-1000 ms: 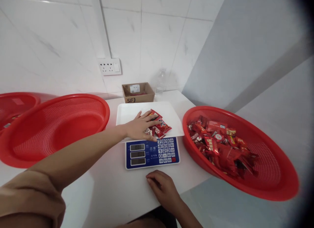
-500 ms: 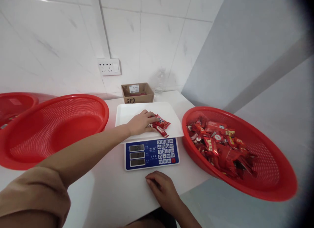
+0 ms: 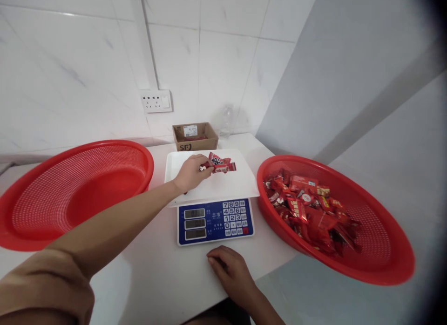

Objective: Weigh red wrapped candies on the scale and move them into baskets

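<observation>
My left hand (image 3: 193, 172) is closed around a few red-wrapped snack packets (image 3: 220, 164), which stick out to the right of its fingers over the white weighing tray (image 3: 230, 187). Part of the packets is hidden by the fingers. The tray sits on top of a digital scale (image 3: 215, 222) with a blue keypad panel; its display digits are too faint to read. In front of the scale, my right hand (image 3: 232, 274) rests at the near edge of the white table, fingers curled in, with nothing visible in it.
To the right stands a red plastic basket (image 3: 377, 241) holding many red-wrapped snacks (image 3: 307, 208). Another red basket (image 3: 45, 194) is on the left, with no packets visible inside. Behind the tray are a small cardboard box (image 3: 199, 143) and a clear plastic bottle (image 3: 226, 122).
My left hand has gripped the packets and raised them off the tray, shifting slightly left. My right hand stays put. The view has tilted and turned slightly.
</observation>
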`<action>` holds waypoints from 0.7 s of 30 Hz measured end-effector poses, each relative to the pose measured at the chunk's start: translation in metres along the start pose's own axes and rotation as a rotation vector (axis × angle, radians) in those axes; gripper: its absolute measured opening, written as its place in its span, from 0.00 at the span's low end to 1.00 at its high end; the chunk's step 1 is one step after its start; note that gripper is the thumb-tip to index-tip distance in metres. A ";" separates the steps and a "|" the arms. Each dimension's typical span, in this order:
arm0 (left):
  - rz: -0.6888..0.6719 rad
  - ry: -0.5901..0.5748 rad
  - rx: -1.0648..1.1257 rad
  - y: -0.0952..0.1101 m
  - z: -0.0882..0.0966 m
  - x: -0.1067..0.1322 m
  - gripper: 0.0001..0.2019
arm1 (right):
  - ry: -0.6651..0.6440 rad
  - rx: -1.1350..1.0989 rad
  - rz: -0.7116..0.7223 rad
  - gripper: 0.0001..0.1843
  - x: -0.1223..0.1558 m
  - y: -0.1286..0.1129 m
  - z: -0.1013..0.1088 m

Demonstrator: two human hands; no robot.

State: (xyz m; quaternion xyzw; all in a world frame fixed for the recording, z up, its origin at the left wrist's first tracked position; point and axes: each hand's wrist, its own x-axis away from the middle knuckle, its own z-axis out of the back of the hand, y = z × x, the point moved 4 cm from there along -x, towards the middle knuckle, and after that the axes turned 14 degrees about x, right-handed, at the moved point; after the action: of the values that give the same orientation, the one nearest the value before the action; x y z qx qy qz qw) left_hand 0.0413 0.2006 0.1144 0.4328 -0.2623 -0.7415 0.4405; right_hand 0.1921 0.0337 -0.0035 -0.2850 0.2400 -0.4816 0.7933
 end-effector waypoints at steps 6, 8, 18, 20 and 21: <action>0.218 0.201 0.318 0.002 0.028 0.001 0.08 | 0.005 0.016 -0.005 0.09 0.002 0.000 -0.003; 0.266 0.244 0.427 0.007 0.040 0.005 0.09 | -0.011 0.017 -0.011 0.08 0.001 -0.002 -0.002; 0.637 0.469 0.934 0.027 0.093 0.078 0.06 | 0.190 0.280 0.353 0.16 -0.091 -0.070 0.058; 0.676 0.489 0.929 0.028 0.100 0.096 0.06 | 0.113 0.464 0.433 0.21 -0.118 -0.081 0.057; 0.701 0.494 0.924 0.028 0.103 0.106 0.06 | 0.057 0.551 0.460 0.23 -0.130 -0.085 0.054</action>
State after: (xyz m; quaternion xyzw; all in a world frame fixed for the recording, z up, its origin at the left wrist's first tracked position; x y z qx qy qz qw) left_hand -0.0620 0.0947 0.1432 0.6254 -0.5722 -0.2412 0.4725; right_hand 0.1197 0.1309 0.1077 0.0144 0.1812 -0.3446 0.9210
